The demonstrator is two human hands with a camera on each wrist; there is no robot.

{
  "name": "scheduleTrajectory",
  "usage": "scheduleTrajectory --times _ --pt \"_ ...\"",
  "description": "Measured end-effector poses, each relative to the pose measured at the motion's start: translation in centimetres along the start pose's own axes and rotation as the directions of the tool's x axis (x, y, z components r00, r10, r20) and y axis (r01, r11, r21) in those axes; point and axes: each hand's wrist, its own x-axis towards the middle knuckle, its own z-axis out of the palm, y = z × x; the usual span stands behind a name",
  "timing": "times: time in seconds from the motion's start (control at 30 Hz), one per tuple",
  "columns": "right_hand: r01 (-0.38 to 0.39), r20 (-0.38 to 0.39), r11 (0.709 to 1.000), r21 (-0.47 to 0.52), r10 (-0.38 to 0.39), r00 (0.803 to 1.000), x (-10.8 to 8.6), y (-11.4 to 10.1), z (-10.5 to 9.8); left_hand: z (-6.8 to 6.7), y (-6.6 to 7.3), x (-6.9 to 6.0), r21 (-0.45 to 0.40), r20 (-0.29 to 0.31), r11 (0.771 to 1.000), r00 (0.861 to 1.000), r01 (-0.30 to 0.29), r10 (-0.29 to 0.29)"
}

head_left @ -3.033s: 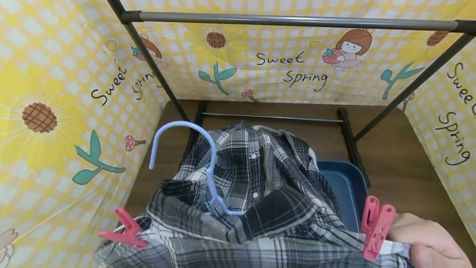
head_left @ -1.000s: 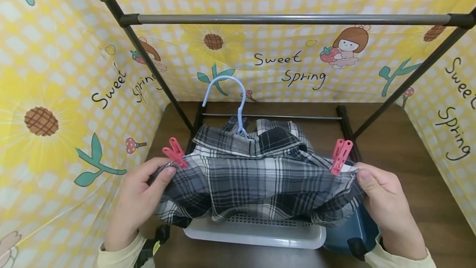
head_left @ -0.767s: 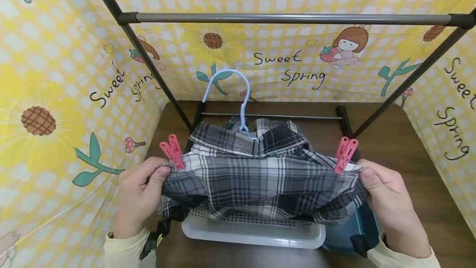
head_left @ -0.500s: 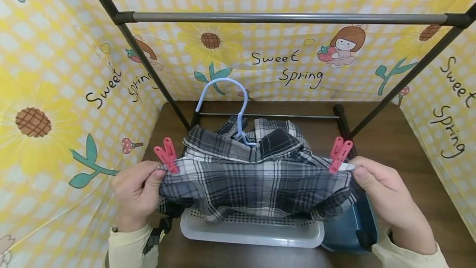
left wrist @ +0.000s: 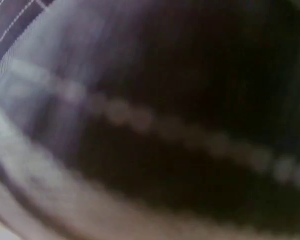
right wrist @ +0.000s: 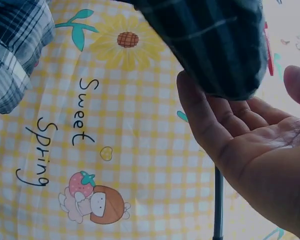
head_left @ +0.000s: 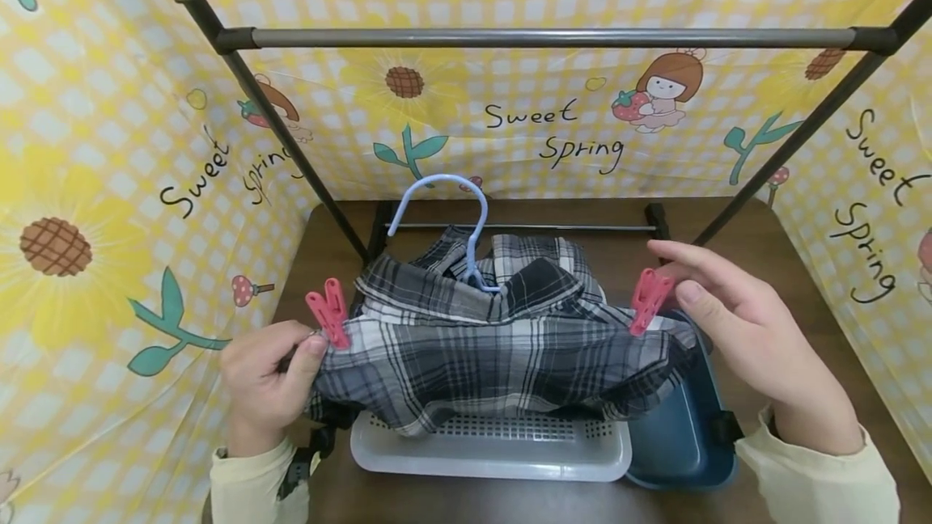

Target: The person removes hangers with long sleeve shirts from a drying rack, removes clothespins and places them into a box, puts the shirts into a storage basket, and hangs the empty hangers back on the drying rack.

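A grey and black plaid shirt is on a light-blue hanger, whose hook rises out of the collar. Pink clothespins clip both shoulders, one on the left, one on the right. My left hand pinches the left shoulder cloth between thumb and fingers. Beside the right clothespin, my right hand has its fingers extended and loosely parted. In the right wrist view those fingers lie by the shirt's dark end without pinching it. Blurred cloth fills the left wrist view.
A metal rack with a horizontal rod stands behind the shirt. Under the shirt sits a white perforated basket, with a dark blue basin at its right. Patterned cloth walls enclose the brown table.
Both hands came to grip the shirt's shoulders and held it stretched. Now my right hand has let go of the right shoulder and spread its fingers; the hanger hook has sunk slightly.
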Motion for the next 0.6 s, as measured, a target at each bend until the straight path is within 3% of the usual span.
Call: scheduleTrajectory --times 0.13,0.23,0.4,0.6 --pt "0.031 0.042 0.999 0.026 -0.032 0.999 0.57 0.15 0.01 -0.26 -0.32 -0.54 0.024 0.004 1.000 1.000 0.015 -0.015" --pt "0.055 0.049 0.993 0.103 -0.060 0.997 0.79 0.46 0.24 -0.37 -0.32 -0.56 0.049 0.023 0.998 0.999 0.036 -0.038" --pt "0.032 0.076 0.974 0.223 -0.051 0.996 0.87 0.45 0.56 -0.46 -0.24 -0.42 0.046 0.054 0.997 0.996 0.064 -0.066" --pt "0.037 0.029 0.986 0.161 -0.042 0.999 0.76 -0.12 0.66 -0.91 -0.81 -0.84 0.027 0.091 0.996 0.992 0.085 -0.087"
